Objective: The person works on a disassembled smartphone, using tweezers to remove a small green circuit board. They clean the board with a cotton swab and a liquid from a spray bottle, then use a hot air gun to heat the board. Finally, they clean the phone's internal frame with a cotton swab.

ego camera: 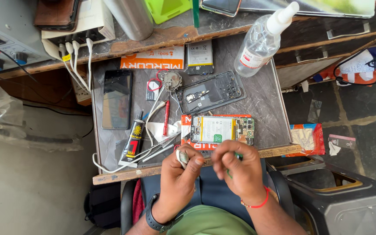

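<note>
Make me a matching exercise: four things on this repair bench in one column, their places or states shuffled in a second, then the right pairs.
1. clear spray bottle
2. black glue tube
3. opened phone
4. dark phone

A. lies screen up at the tray's left
B. leans at the tray's far right corner
C. rests just beyond both hands, battery showing
D. lies near the white cable

Pairs: 1-B, 2-D, 3-C, 4-A

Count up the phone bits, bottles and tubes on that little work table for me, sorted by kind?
Phone screens lying flat: 1, the black screen
Phone back frames: 1, the empty frame
Opened phones: 1, the opened phone
Loose batteries: 1, the battery
Clear bottles: 1, the spray bottle
Glue tubes: 1, the black tube
Total: 6
</note>
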